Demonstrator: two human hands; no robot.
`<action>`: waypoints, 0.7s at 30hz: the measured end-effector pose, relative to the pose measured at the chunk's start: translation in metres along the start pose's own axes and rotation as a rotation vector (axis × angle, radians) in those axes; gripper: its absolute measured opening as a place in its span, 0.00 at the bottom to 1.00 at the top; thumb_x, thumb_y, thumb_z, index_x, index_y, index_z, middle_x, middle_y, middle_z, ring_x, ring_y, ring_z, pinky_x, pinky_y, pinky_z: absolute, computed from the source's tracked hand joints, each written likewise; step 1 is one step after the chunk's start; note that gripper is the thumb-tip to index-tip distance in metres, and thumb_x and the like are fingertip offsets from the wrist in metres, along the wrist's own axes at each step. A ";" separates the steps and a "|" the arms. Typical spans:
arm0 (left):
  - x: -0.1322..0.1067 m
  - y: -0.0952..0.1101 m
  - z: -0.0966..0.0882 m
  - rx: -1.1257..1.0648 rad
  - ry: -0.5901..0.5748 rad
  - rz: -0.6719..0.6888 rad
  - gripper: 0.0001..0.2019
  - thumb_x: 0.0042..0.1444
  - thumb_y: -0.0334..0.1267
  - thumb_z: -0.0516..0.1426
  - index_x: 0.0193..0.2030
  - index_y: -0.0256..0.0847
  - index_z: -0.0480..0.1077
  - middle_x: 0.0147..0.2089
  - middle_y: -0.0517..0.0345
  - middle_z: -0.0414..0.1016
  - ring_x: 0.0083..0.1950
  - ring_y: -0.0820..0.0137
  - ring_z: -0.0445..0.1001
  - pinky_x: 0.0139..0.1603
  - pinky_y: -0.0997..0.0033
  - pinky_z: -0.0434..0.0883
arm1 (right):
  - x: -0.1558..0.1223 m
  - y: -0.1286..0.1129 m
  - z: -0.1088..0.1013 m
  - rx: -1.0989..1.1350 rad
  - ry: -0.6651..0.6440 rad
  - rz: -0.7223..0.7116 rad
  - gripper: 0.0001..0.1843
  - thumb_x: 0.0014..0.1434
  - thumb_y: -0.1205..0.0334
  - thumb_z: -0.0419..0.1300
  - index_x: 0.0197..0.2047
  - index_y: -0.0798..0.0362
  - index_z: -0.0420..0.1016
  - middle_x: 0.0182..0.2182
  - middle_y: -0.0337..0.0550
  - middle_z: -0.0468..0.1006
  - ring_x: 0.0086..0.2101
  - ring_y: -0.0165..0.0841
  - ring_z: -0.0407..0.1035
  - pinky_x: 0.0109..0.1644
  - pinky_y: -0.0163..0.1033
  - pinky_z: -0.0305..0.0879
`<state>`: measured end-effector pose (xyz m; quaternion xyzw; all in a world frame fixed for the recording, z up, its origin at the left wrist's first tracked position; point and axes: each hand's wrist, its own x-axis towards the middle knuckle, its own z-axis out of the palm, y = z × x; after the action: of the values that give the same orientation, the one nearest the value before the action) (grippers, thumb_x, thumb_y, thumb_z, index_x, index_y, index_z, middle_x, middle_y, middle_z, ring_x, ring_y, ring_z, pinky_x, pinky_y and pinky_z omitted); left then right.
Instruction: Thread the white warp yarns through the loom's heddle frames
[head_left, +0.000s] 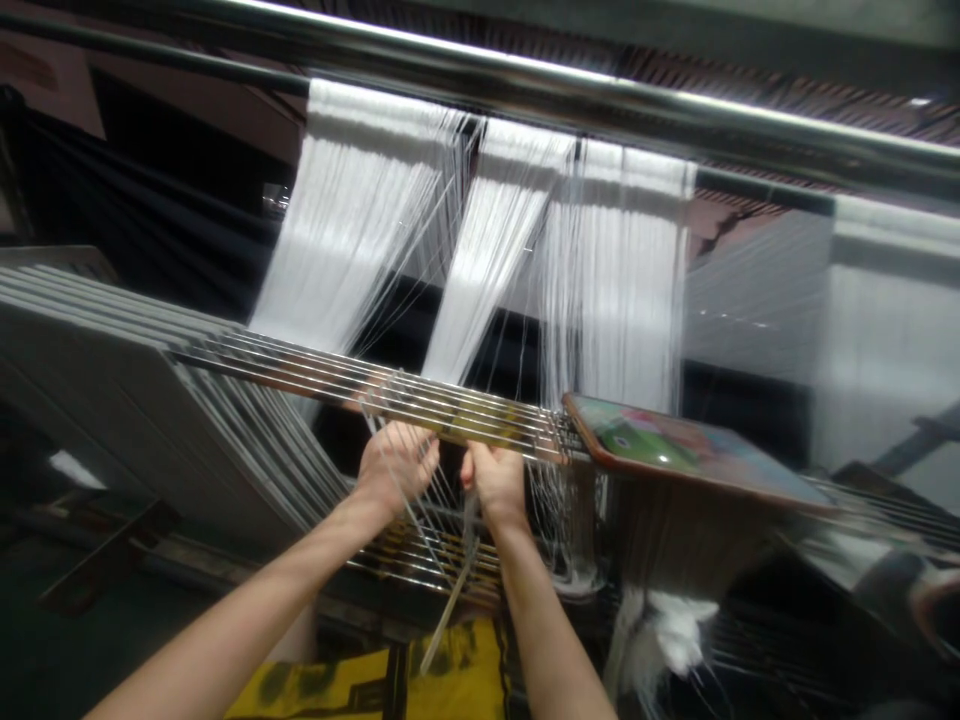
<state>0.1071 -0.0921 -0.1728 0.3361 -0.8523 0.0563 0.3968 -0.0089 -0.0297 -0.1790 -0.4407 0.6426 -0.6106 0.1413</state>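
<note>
My left hand point(397, 465) is curled just below a row of thin metal bars point(420, 398), with white threads point(411, 510) crossing it; what its fingers grip is hidden. Close beside it, my right hand point(496, 482) is closed at the lower edge of the bars. A bundle of pale threads hangs from this fist, and a thin pale strip point(448, 615) slants down below it. Above the bars, a narrow sheet of white warp threads point(480, 270) comes down from a roller towards both hands. The picture is blurred around the fingers.
A shiny metal roller point(525, 85) spans the top. Wider warp sheets hang to the left point(337, 220) and right point(634, 280). A phone point(690, 445) lies on the bars at right. More bars point(420, 560) and yellow cloth point(457, 665) are below. A white thread clump point(679, 630) hangs lower right.
</note>
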 end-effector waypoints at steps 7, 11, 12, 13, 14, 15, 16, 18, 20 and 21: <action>0.004 0.004 -0.010 0.078 -0.013 -0.005 0.15 0.54 0.36 0.46 0.24 0.40 0.70 0.17 0.58 0.63 0.25 0.67 0.66 0.27 0.69 0.60 | -0.012 0.004 -0.027 -0.067 0.102 -0.008 0.28 0.55 0.51 0.50 0.07 0.50 0.57 0.04 0.33 0.58 0.09 0.25 0.53 0.15 0.31 0.50; 0.002 0.014 -0.011 0.091 -0.007 0.008 0.15 0.56 0.37 0.45 0.25 0.41 0.70 0.19 0.57 0.65 0.24 0.68 0.65 0.26 0.70 0.59 | -0.014 0.005 -0.036 -0.107 0.119 -0.032 0.25 0.55 0.52 0.53 0.09 0.49 0.59 0.04 0.31 0.56 0.09 0.26 0.53 0.17 0.34 0.51; 0.001 0.016 -0.009 0.089 -0.004 0.015 0.15 0.56 0.37 0.45 0.25 0.41 0.70 0.19 0.57 0.65 0.24 0.69 0.66 0.27 0.70 0.59 | -0.014 0.006 -0.038 -0.111 0.116 -0.037 0.24 0.55 0.52 0.53 0.10 0.49 0.60 0.05 0.31 0.56 0.09 0.27 0.53 0.17 0.34 0.52; -0.001 0.019 -0.008 0.084 -0.002 0.020 0.15 0.56 0.37 0.46 0.26 0.41 0.70 0.19 0.57 0.66 0.24 0.69 0.66 0.28 0.70 0.60 | -0.013 0.008 -0.038 -0.113 0.112 -0.042 0.23 0.55 0.51 0.53 0.11 0.49 0.62 0.05 0.31 0.57 0.10 0.27 0.54 0.18 0.34 0.52; -0.001 0.020 -0.005 0.080 -0.001 0.022 0.14 0.56 0.37 0.46 0.26 0.41 0.70 0.20 0.58 0.66 0.25 0.69 0.66 0.29 0.71 0.60 | -0.013 0.010 -0.039 -0.112 0.107 -0.045 0.23 0.55 0.51 0.53 0.12 0.49 0.63 0.05 0.31 0.57 0.10 0.28 0.55 0.18 0.35 0.53; -0.002 0.021 -0.004 0.078 -0.003 0.020 0.14 0.55 0.37 0.46 0.27 0.41 0.71 0.20 0.58 0.66 0.26 0.69 0.66 0.29 0.71 0.61 | -0.012 0.012 -0.039 -0.110 0.102 -0.047 0.22 0.55 0.50 0.53 0.13 0.49 0.64 0.06 0.31 0.57 0.10 0.28 0.55 0.18 0.35 0.52; -0.002 0.021 -0.002 0.081 -0.005 0.010 0.14 0.55 0.38 0.46 0.27 0.41 0.71 0.20 0.58 0.66 0.26 0.69 0.67 0.29 0.71 0.61 | -0.011 0.014 -0.038 -0.105 0.097 -0.048 0.21 0.55 0.50 0.53 0.14 0.49 0.65 0.06 0.31 0.58 0.10 0.28 0.55 0.18 0.35 0.52; -0.001 0.021 -0.002 0.094 -0.016 -0.015 0.14 0.55 0.39 0.46 0.28 0.40 0.71 0.21 0.56 0.66 0.27 0.68 0.67 0.28 0.70 0.60 | -0.009 0.018 -0.037 -0.091 0.093 -0.043 0.21 0.55 0.48 0.52 0.15 0.48 0.65 0.06 0.31 0.58 0.10 0.28 0.55 0.17 0.35 0.51; -0.001 0.019 -0.003 0.104 -0.034 -0.034 0.15 0.55 0.39 0.46 0.28 0.38 0.71 0.22 0.54 0.67 0.27 0.67 0.67 0.28 0.69 0.59 | -0.008 0.022 -0.036 -0.075 0.097 -0.032 0.21 0.55 0.48 0.52 0.16 0.48 0.65 0.06 0.31 0.57 0.10 0.28 0.54 0.16 0.35 0.51; -0.001 0.019 -0.005 0.105 -0.044 -0.040 0.15 0.55 0.39 0.46 0.28 0.38 0.71 0.22 0.53 0.67 0.27 0.66 0.67 0.28 0.69 0.59 | -0.007 0.023 -0.035 -0.068 0.102 -0.024 0.21 0.55 0.48 0.52 0.15 0.49 0.65 0.06 0.30 0.57 0.10 0.28 0.54 0.16 0.35 0.51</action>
<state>0.0986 -0.0755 -0.1668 0.3745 -0.8498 0.0858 0.3608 -0.0392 -0.0048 -0.1948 -0.4214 0.6639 -0.6117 0.0862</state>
